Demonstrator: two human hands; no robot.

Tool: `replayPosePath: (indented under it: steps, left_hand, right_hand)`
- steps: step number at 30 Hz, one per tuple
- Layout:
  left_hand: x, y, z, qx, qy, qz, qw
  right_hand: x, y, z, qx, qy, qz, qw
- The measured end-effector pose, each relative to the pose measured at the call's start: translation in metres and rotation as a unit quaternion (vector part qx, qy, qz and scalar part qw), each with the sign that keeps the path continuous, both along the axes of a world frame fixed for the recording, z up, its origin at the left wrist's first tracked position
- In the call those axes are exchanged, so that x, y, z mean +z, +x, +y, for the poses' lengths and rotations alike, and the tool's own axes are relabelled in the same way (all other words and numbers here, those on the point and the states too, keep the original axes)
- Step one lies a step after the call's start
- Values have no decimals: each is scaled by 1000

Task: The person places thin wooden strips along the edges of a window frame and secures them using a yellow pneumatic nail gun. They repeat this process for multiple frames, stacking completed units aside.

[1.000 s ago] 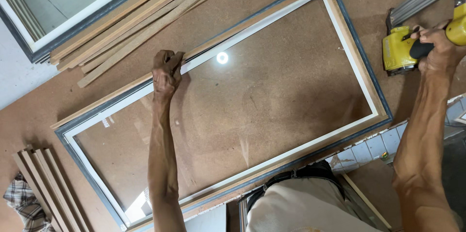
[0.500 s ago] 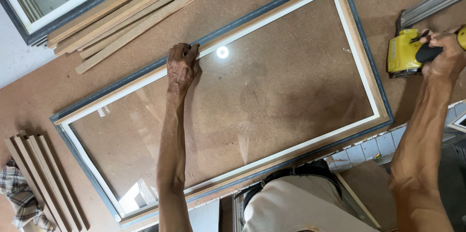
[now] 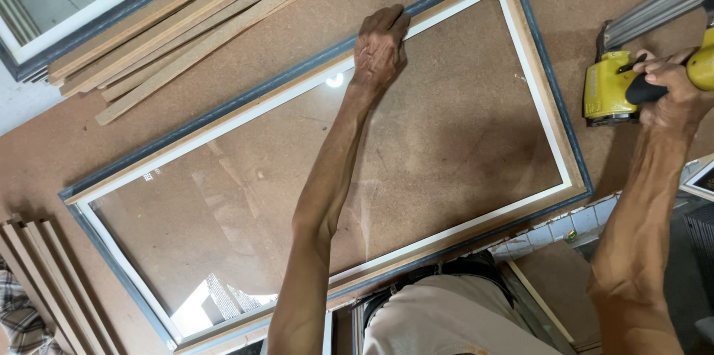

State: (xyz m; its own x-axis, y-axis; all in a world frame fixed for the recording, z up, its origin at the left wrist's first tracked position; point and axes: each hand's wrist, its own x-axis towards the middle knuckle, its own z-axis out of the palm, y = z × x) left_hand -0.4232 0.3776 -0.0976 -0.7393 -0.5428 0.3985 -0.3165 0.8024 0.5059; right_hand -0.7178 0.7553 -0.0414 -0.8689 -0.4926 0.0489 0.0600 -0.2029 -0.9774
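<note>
On the frame's (image 3: 552, 128) far rail the left hand (image 3: 379, 46) presses flat, while the right hand (image 3: 673, 87) apparently grips a nail gun (image 3: 608, 87).

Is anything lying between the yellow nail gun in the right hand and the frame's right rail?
Nothing visible: only bare brown board separates the yellow nail gun, gripped by the right hand, from the grey-edged glazed frame.

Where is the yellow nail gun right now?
In the head view, the yellow nail gun sits at the right edge, gripped by the right hand, just beyond the frame.
</note>
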Motion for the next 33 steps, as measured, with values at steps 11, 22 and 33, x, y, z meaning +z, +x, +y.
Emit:
replayPosePath:
  steps: [11,22,33]
  left_hand:
    - [7,2,-1,-8,47,24,999]
    - [-30,-9,-8,13,53,73,996]
    - [-13,10,-5,-20,74,28,997]
  right_hand:
    - [2,29,-39,61,-55,-30,996]
    - [22,120,-173,118,8,-6,993]
    - [16,118,-159,96,-4,-57,994]
